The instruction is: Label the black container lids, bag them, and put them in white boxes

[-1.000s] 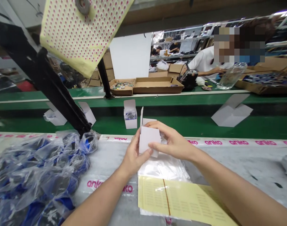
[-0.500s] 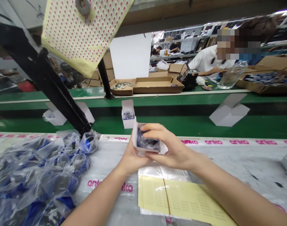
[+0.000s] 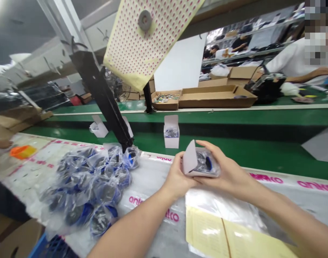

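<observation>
Both hands hold a small white box (image 3: pixel 190 159) above the table, its lid flap raised on the left side. Inside lies a blue and dark item in clear plastic (image 3: pixel 203 161); its exact kind is unclear. My left hand (image 3: pixel 180 179) is wrapped round the box's left and lower side. My right hand (image 3: pixel 228 170) grips the right side, thumb beneath and fingers along the far edge. Below them lie clear plastic bags (image 3: pixel 220 204) and a banded stack of printed yellow sheets (image 3: pixel 207 229). To the left is a pile of blue and dark bagged items (image 3: pixel 99 190).
On the green conveyor (image 3: pixel 142 134) stands an open white box (image 3: pixel 171 141) with a bagged item, with other white boxes either side. A black post (image 3: pixel 101 95) rises behind the pile. A yellow dotted sheet (image 3: pixel 153 46) hangs overhead. Another person's arm (image 3: pixel 306 76) shows at right.
My view has swung left, so the scene sits further right. The right fingers have moved from over the bagged item to the box's far edge; the box stays in both hands.
</observation>
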`<act>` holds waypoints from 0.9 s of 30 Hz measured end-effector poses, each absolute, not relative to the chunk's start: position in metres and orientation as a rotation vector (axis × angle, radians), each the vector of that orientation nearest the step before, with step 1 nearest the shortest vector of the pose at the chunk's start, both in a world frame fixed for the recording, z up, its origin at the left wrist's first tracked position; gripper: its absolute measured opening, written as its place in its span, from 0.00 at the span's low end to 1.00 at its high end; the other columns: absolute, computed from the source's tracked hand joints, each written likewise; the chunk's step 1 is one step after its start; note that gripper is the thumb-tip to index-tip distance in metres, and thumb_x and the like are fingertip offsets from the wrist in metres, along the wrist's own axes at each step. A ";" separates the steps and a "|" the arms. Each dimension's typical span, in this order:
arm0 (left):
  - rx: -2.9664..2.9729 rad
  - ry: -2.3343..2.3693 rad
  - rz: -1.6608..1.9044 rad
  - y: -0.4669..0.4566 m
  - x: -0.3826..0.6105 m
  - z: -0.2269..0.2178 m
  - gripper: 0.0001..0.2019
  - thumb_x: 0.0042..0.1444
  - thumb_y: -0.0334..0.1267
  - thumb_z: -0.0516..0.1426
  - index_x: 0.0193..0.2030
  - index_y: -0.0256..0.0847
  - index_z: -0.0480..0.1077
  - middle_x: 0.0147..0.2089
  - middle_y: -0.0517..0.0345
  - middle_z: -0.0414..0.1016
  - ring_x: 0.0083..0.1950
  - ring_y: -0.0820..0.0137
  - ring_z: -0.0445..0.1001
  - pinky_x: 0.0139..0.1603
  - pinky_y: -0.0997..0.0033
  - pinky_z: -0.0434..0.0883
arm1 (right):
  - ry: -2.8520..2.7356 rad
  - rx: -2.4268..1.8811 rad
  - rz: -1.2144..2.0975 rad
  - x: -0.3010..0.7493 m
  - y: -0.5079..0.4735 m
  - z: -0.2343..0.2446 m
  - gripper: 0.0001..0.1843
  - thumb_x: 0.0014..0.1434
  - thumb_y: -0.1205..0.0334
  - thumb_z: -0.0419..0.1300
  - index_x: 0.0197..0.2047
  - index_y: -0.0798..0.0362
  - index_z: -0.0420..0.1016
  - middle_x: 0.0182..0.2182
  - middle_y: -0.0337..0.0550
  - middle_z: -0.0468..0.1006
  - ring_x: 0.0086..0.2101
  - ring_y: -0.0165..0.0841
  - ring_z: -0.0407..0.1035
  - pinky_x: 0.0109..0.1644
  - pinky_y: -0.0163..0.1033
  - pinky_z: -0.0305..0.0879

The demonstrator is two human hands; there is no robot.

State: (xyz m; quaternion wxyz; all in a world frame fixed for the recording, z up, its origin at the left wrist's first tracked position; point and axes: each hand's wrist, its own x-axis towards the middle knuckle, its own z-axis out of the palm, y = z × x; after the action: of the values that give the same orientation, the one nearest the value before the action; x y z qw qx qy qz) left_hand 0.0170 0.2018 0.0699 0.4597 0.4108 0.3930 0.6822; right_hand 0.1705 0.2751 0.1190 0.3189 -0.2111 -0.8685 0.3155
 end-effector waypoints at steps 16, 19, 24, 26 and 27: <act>0.999 1.380 1.508 0.197 0.008 0.092 0.26 0.30 0.40 0.74 0.39 0.38 0.74 0.40 0.52 0.80 0.52 0.46 0.76 0.61 0.46 0.71 | -2.386 -0.465 0.802 0.167 0.278 0.137 0.42 0.51 0.50 0.72 0.66 0.44 0.61 0.59 0.48 0.72 0.57 0.45 0.68 0.61 0.48 0.65; 1.025 1.535 1.478 0.200 0.005 0.088 0.24 0.28 0.46 0.74 0.32 0.40 0.75 0.31 0.55 0.77 0.50 0.41 0.75 0.60 0.39 0.71 | -2.458 -0.443 0.752 0.171 0.280 0.140 0.42 0.54 0.52 0.70 0.68 0.45 0.58 0.58 0.49 0.72 0.57 0.45 0.67 0.60 0.48 0.67; 1.036 1.437 1.375 0.199 0.008 0.087 0.29 0.30 0.45 0.77 0.41 0.38 0.76 0.40 0.49 0.80 0.49 0.44 0.78 0.55 0.44 0.78 | -2.474 -0.416 0.904 0.181 0.282 0.153 0.46 0.53 0.54 0.69 0.71 0.45 0.53 0.63 0.50 0.67 0.61 0.44 0.63 0.62 0.46 0.65; 0.999 1.336 1.412 0.200 0.010 0.085 0.38 0.34 0.44 0.77 0.54 0.41 0.73 0.54 0.47 0.78 0.50 0.48 0.79 0.51 0.51 0.81 | -2.411 -0.408 1.044 0.188 0.291 0.158 0.49 0.50 0.57 0.71 0.70 0.46 0.53 0.66 0.50 0.64 0.62 0.42 0.63 0.62 0.43 0.65; 0.984 1.296 1.454 0.201 0.011 0.084 0.41 0.36 0.44 0.77 0.59 0.44 0.69 0.61 0.47 0.73 0.51 0.50 0.79 0.51 0.54 0.81 | -2.358 -0.423 1.090 0.193 0.297 0.159 0.50 0.49 0.57 0.72 0.70 0.48 0.54 0.66 0.50 0.63 0.62 0.42 0.64 0.62 0.42 0.65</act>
State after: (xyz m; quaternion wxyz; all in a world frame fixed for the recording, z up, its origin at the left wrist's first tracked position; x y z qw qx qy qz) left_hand 0.0114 0.2006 0.0845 0.4616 0.4001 0.5267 0.5912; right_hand 0.1928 0.2968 0.1592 0.2519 -0.1556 -0.8671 0.4006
